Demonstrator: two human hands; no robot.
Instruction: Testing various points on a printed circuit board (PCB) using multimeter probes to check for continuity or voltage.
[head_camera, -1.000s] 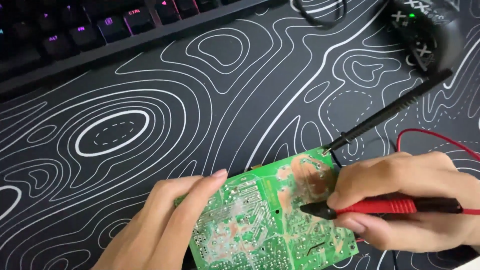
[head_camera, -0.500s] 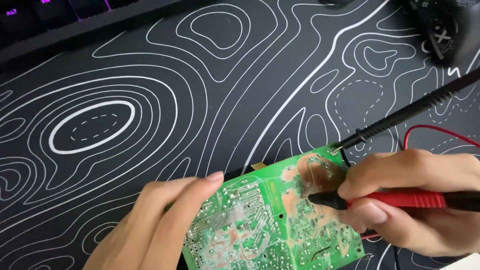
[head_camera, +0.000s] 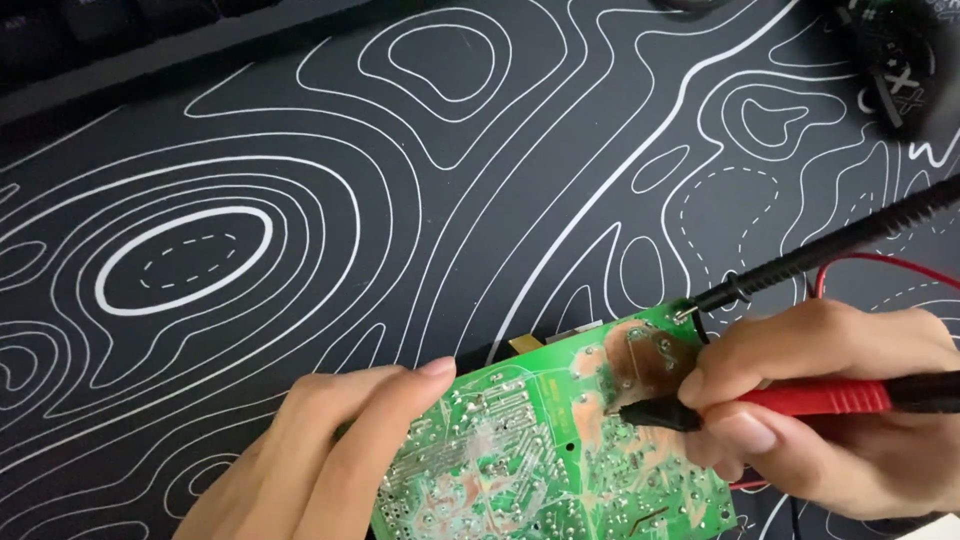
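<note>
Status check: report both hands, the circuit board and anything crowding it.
Left hand steadies green circuit board at its edge. Right hand grips red probe, tip on solder side. Black probe touches board's top corner. Nothing else crowding.

black desk mat (head_camera: 300, 150) with white contour lines; dark keyboard (head_camera: 100, 40) along the far edge.
</note>
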